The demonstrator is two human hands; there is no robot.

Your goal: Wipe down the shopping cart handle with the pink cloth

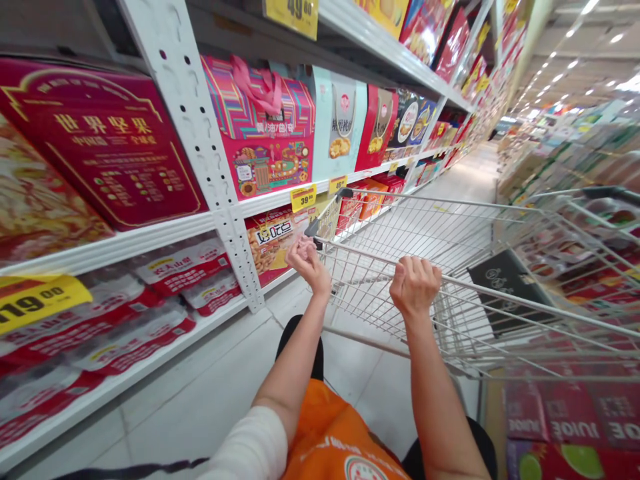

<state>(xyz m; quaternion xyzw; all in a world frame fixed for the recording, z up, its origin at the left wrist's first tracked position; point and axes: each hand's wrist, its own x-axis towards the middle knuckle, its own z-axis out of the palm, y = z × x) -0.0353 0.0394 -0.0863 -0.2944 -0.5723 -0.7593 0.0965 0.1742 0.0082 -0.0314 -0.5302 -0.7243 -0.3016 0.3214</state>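
Observation:
A wire shopping cart (370, 273) stands in front of me, its side rail running from the centre to the right edge. My right hand (415, 285) is closed round that rail, knuckles up. My left hand (309, 263) is at the cart's near left corner, beside a dark plastic corner piece (313, 230). Its fingers are curled round a crumpled pinkish cloth (306, 247). A dark panel (510, 290) with a bicycle drawing hangs on the cart's mesh at the right.
White shelves (190, 107) with boxed snacks line the left, including a pink gift box (270, 133) and a maroon box (100, 140). Wrapped bottle packs (135, 307) lie on the bottom shelf. Stacked red juice cartons (565, 413) stand at the lower right. The aisle floor runs ahead.

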